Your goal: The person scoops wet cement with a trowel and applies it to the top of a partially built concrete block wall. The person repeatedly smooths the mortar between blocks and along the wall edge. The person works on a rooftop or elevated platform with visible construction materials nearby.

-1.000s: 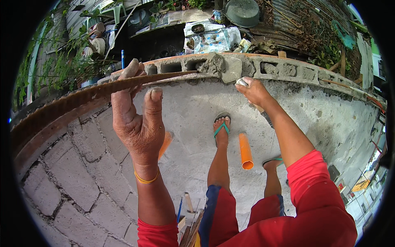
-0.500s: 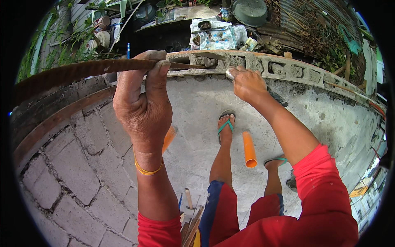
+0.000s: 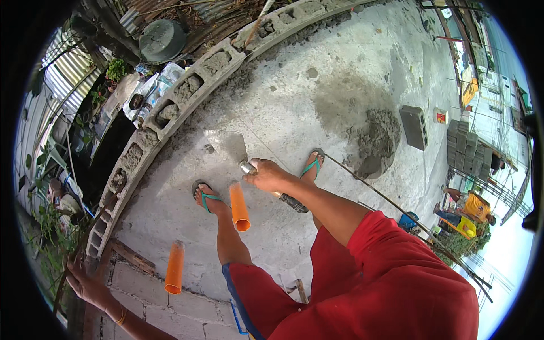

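My right hand (image 3: 266, 177) grips a trowel (image 3: 228, 145). Its triangular metal blade points toward the block wall, and its dark handle shows behind my fist. Far down at the left, my left hand (image 3: 90, 286) has its fingers closed around a thin rusty steel bar (image 3: 101, 218), which slants along the end of the wall. The curved-looking row of hollow concrete blocks (image 3: 156, 131) runs from lower left to the top; grey mortar fills many of its cells. Two orange pipes, a nearer one (image 3: 174, 269) and a farther one (image 3: 240, 209), rise from the floor beside my feet.
On the concrete floor lie a mortar heap (image 3: 377, 139) and a single grey block (image 3: 413, 127). A white bucket (image 3: 441, 116) and a block stack (image 3: 467, 150) stand beyond. Another person in yellow (image 3: 476, 208) is at the right. A long rod (image 3: 385, 198) crosses behind my right arm.
My view has swung right, toward the mortar heap. My left hand is now lower and farther left on the bar; my right hand has come away from the wall, with the trowel blade now showing.
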Demonstrator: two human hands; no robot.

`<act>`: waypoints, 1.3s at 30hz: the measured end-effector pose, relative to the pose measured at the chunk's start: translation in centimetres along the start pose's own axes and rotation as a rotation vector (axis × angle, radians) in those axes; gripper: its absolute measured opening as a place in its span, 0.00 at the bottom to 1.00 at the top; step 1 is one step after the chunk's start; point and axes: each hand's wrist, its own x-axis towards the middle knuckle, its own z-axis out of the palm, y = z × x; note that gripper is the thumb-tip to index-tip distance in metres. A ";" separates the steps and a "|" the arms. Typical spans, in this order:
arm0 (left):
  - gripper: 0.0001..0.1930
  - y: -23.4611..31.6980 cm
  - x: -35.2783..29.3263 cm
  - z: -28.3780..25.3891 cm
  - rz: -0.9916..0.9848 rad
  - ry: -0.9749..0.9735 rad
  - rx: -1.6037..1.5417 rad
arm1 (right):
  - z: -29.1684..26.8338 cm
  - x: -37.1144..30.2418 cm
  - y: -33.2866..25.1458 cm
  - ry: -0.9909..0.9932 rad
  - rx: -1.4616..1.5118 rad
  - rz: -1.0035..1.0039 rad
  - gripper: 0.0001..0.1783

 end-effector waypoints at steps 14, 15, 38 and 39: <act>0.21 -6.8 -32.8 17.1 0.337 -1.129 1.194 | -28.1 -4.7 63.5 0.615 -0.252 0.401 0.40; 0.20 -7.5 -34.7 18.2 0.247 -1.092 1.099 | -29.9 -5.7 67.9 0.725 0.151 0.604 0.39; 0.17 6.7 -49.5 38.9 -0.173 -1.061 1.090 | -13.5 4.8 75.9 0.592 0.556 0.756 0.44; 0.18 7.0 -50.1 39.4 -0.141 -1.103 1.113 | -11.0 4.5 75.8 0.609 0.603 0.721 0.44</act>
